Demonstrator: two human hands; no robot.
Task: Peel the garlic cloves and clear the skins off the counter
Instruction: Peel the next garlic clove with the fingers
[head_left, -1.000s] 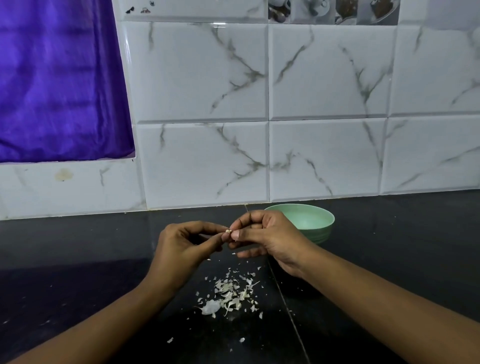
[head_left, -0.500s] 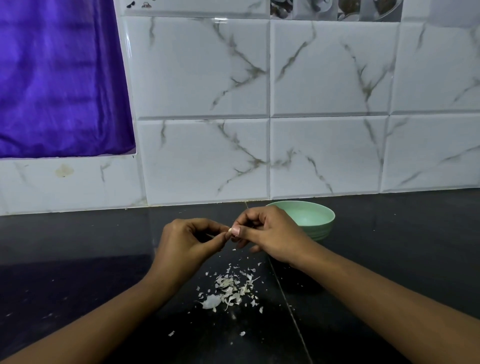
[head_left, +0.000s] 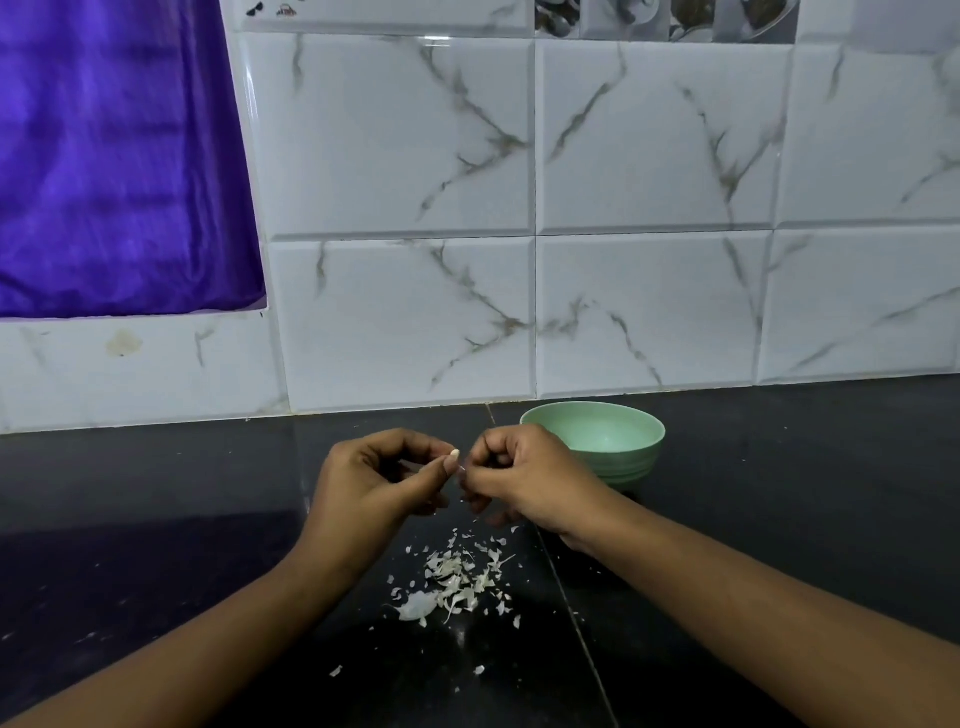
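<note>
left hand (head_left: 363, 483) pinching garlic clove (head_left: 454, 453), right hand (head_left: 524, 478) curled beside, skins (head_left: 457, 577) below

Both forearms angled inward, left hand (head_left: 374, 483) pinching a garlic clove (head_left: 455, 453) at its fingertips, right hand (head_left: 524, 478) curled, fingertips just beside

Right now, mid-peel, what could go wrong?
1. The left hand pinches the clove by fingertips only while the right hand picks at it; it may slip and drop into the skins below.
2. Some flakes lie apart from the pile on the counter; clearing could miss them.
3. The bowl sits close behind the right hand; a jerk might knock it.
</note>
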